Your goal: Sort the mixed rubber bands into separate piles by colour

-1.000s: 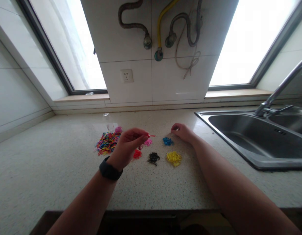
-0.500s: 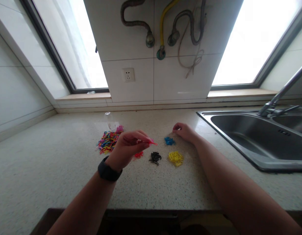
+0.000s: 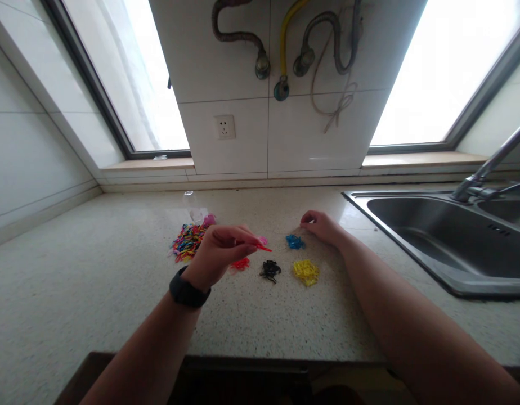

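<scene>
My left hand point(image 3: 226, 247), with a dark watch point(image 3: 188, 288) on the wrist, is raised over the counter and pinches a red rubber band point(image 3: 265, 247) between thumb and fingertips. Below it lies a small pile of red rubber bands point(image 3: 241, 264), partly covered by the hand. A pink pile point(image 3: 263, 240) shows just behind its fingertips. My right hand point(image 3: 319, 225) rests on the counter beside the blue pile point(image 3: 294, 242), fingers curled and tips together; whether anything is in them cannot be made out. Nearer me are a black pile point(image 3: 270, 270) and a yellow pile point(image 3: 305, 272).
A larger mixed-colour heap of bands point(image 3: 186, 241) lies left of my left hand, with a clear cup-like container point(image 3: 192, 207) behind it. To the right, a steel sink point(image 3: 429, 236) with a faucet point(image 3: 466, 188) is set into the speckled counter point(image 3: 116, 281). Pipes point(image 3: 284, 45) hang on the tiled wall.
The view has shifted slightly. My left fingers have closed a little further around the red rubber band, of which less shows. My right hand stays beside the blue pile.
</scene>
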`<state>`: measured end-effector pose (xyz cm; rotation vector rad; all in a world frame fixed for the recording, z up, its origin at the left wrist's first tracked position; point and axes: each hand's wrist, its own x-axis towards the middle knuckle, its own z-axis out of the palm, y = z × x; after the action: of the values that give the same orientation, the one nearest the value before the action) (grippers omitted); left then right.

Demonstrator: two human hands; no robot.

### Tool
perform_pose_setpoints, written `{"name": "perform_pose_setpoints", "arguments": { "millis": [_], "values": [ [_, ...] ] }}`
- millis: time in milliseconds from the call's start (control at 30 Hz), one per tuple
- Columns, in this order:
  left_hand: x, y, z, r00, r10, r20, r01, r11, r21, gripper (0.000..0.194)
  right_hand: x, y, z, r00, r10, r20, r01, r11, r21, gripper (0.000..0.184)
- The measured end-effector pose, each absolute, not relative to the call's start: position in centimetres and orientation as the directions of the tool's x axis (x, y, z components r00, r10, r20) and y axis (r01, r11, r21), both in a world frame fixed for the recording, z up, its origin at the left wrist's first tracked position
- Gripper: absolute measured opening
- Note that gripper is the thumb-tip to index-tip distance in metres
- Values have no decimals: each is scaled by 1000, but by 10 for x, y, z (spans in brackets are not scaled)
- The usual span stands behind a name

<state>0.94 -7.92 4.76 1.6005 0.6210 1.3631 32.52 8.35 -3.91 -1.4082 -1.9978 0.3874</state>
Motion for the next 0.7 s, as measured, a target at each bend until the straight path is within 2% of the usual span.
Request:
{"name": "perform_pose_setpoints", "arguments": {
  "millis": [133,333,533,633,700],
  "values": [
    [7,-77,46,258,840,477,-139,-456,879,14,326,85,-40,-220,914,341,718,388,-578,12],
    [6,-72,44,168,906,389,-17,-392,920,10,324,81,-36,-221,915,338,723,386,-573,12],
    [6,-71,43,127,898,421,16,-426,905,10,323,80,-35,-227,913,339,722,391,-571,11],
    [-2,-69,45,214,850,481,153,-516,843,12,324,79,-35,-223,916,334,719,386,-578,11],
    [-12,-66,46,340,800,495,303,-591,747,14,324,79,-34,-216,921,323,725,373,-579,11]
  ]
}}
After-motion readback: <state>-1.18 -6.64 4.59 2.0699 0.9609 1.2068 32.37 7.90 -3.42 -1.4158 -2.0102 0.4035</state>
